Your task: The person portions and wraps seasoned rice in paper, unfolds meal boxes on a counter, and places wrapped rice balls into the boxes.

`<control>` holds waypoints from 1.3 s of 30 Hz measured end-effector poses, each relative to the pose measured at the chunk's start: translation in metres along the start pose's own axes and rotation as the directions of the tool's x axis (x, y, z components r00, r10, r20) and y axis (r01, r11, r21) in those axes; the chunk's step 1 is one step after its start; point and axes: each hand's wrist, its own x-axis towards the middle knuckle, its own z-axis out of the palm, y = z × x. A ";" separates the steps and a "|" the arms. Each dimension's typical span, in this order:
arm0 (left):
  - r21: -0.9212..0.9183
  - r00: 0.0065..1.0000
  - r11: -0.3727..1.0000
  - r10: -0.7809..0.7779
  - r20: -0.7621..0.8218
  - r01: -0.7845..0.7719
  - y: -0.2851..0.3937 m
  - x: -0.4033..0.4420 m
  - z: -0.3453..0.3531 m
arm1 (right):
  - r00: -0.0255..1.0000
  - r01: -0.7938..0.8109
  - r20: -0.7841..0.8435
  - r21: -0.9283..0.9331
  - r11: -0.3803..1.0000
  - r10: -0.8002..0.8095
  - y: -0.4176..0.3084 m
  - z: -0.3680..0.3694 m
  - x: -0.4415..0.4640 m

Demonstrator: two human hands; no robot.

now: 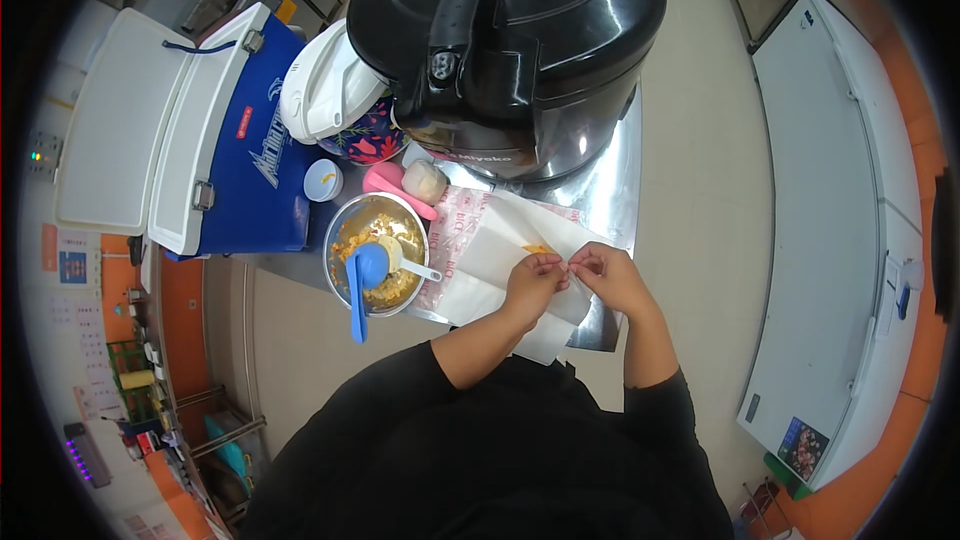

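Freezer [830, 250], long and white, stood off to my right, well apart from the shiny metal desk [622, 165] in front of me. On my left was a blue and white cooler box [245, 155] with its lid swung open, and at the far side of the desk sat the big black rice cooker [590, 50]. A flower-patterned container [365, 135] with a white lid [310, 105] stood just to the left of it. Nearer to me, white paper [490, 250] lay partly over a clear sheet with red print [462, 215], reaching the desk's near edge. Beside it, on the left, was the steel bowl [407, 225] of yellowish crumbly food [395, 290]. My left hand [535, 290] and right hand [605, 275] were over the paper, fingers pinched narrow and the tips meeting; whether they had a bit of paper between them, I couldn't tell. A blue ladle [371, 262] and a smaller white spoon [424, 271] rested in the bowl. Just behind it lay a pink scoop [384, 178], touching a pale round thing [424, 182] I couldn't make out, with a small white cup [322, 182] to its left. Smallest was the orange bit of food [537, 249] on the paper, right by my left fingers.
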 end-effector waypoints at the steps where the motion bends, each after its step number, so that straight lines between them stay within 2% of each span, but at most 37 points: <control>1: 0.000 1.000 1.000 0.007 0.004 -0.007 -0.001 0.001 0.000 | 1.000 -0.023 0.011 0.043 0.999 0.023 0.000 0.000 0.000; 8: -0.030 1.000 1.000 0.004 -0.014 -0.005 -0.001 0.002 0.001 | 0.998 -0.059 0.022 0.105 0.993 0.057 0.003 -0.004 0.000; 10: -0.011 1.000 1.000 0.005 -0.017 -0.005 -0.001 0.002 0.002 | 0.998 -0.065 0.031 0.181 0.981 0.060 0.009 -0.003 0.002; 14: -0.012 1.000 1.000 0.011 -0.008 -0.011 -0.002 0.004 0.002 | 0.998 -0.060 0.041 0.171 0.983 0.054 0.009 -0.006 0.001; 19: 0.010 0.998 0.998 0.054 -0.021 -0.054 -0.003 0.002 0.006 | 0.990 -0.137 0.045 0.180 0.974 0.131 0.006 -0.008 0.001; 23: 0.019 0.999 0.999 0.036 -0.003 -0.036 0.006 0.010 -0.002 | 0.997 -0.073 -0.002 0.160 0.984 0.074 0.008 -0.005 0.002; 25: 0.167 0.991 0.985 0.061 -0.121 -0.040 0.025 0.014 -0.006 | 0.998 -0.022 -0.061 0.043 0.999 0.024 0.008 -0.004 0.004; 26: 0.243 0.976 0.965 0.142 -0.165 -0.100 0.033 0.019 -0.011 | 0.998 -0.019 -0.060 0.043 0.999 0.022 0.008 -0.004 0.005; 27: 0.244 0.975 0.964 0.146 -0.167 -0.102 0.038 0.025 -0.019 | 0.998 -0.015 -0.063 0.012 1.000 0.016 0.008 -0.003 0.006; 28: 0.622 0.860 0.696 0.505 -0.068 -0.359 0.042 0.032 -0.029 | 0.998 -0.012 -0.066 -0.019 1.000 0.010 0.008 -0.003 0.007; 29: 0.848 0.655 0.230 0.736 0.170 -0.478 0.045 0.037 -0.038 | 0.998 -0.008 -0.064 -0.018 1.000 0.007 0.007 -0.002 0.008; 30: 0.890 0.712 0.163 0.667 0.219 -0.426 0.052 0.035 -0.040 | 0.998 -0.003 -0.068 -0.022 1.000 0.002 0.004 -0.002 0.007; 31: 0.891 0.711 0.162 0.669 0.216 -0.424 0.058 0.034 -0.040 | 0.997 0.001 -0.071 -0.027 1.000 -0.003 0.003 -0.001 0.007; 33: 0.871 0.614 -0.085 0.675 0.408 -0.485 0.066 0.033 -0.041 | 0.998 0.003 -0.070 -0.021 1.000 -0.004 0.002 -0.001 0.007; 34: 0.863 0.583 -0.118 0.691 0.427 -0.492 0.066 0.034 -0.039 | 0.997 0.003 -0.072 -0.016 1.000 -0.004 0.002 -0.001 0.007; 39: 0.818 0.570 -0.168 0.641 0.514 -0.550 0.068 0.030 -0.032 | 0.998 -0.024 -0.064 -0.032 0.999 0.022 0.002 -0.002 0.007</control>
